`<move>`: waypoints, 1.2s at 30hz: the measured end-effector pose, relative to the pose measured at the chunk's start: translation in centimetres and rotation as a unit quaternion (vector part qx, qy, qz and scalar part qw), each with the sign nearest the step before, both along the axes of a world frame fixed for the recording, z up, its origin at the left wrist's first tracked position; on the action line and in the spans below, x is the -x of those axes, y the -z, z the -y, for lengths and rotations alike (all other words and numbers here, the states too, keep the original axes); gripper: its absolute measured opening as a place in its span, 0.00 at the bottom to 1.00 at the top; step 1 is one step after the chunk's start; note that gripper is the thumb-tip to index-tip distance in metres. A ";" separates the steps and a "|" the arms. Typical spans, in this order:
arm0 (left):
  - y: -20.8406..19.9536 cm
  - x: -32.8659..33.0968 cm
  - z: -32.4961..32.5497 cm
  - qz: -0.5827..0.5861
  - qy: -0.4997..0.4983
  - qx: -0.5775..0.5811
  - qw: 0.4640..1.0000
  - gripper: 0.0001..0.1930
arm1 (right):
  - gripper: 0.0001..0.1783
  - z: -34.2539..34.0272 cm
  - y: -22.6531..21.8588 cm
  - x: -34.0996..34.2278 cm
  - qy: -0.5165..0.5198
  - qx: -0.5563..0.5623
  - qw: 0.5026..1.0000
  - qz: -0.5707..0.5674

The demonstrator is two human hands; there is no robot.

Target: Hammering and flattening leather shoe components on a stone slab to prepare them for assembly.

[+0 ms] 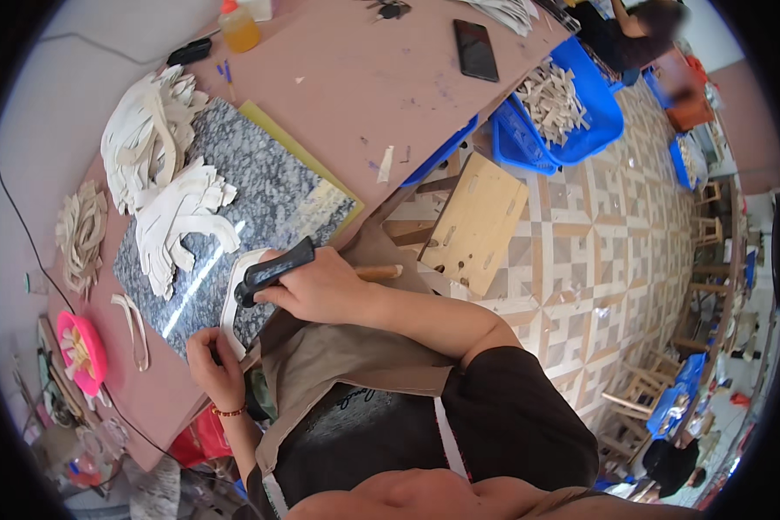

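My right hand (316, 286) is closed around a hammer (277, 269) close to its black head; the wooden handle sticks out behind the hand. The hammer's broad face is over a curved off-white strip (230, 303), which lies near the front edge of a grey speckled stone slab (260, 165). My left hand (215, 368) pinches the strip's near end. Whether the hammer touches the strip I cannot tell. Bundles of similar strips (178, 217) lie on the slab's left part, with a larger heap (147, 130) behind them.
On the brown table (347, 78) are a phone (476, 50), a bottle of amber liquid (239, 28), a pink basket (80, 351) and more strips (82, 230). A wooden stool (477, 225) and blue bins (594, 113) of pieces stand to the right. Another person (628, 35) is at far right.
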State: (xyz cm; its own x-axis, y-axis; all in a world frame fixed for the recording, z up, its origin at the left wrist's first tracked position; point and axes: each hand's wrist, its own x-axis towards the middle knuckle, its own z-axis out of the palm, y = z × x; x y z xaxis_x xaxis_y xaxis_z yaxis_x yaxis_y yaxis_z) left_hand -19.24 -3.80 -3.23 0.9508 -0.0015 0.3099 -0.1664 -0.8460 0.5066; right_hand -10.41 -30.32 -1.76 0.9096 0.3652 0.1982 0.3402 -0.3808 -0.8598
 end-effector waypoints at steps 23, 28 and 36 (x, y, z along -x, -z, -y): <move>-0.1 -1.2 -2.2 0.030 0.028 -0.039 0.998 0.04 | 0.19 -2.2 1.8 0.4 0.021 -0.073 0.994 0.084; -0.1 -1.1 -2.1 0.044 0.032 -0.054 0.997 0.03 | 0.18 -1.8 1.6 0.6 0.018 -0.076 0.994 0.083; -0.2 -1.1 -0.9 0.021 0.013 -0.041 0.999 0.03 | 0.18 -1.2 1.8 0.5 -0.001 -0.058 0.996 0.066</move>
State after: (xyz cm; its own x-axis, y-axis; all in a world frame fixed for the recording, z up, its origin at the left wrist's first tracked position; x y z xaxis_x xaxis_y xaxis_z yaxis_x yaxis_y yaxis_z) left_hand -18.09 -2.89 -2.99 0.9364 -0.0530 0.3470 -0.2085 -0.8793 0.4282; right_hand -10.91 -29.11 -3.51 0.8720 0.3352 0.3566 0.4536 -0.2797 -0.8462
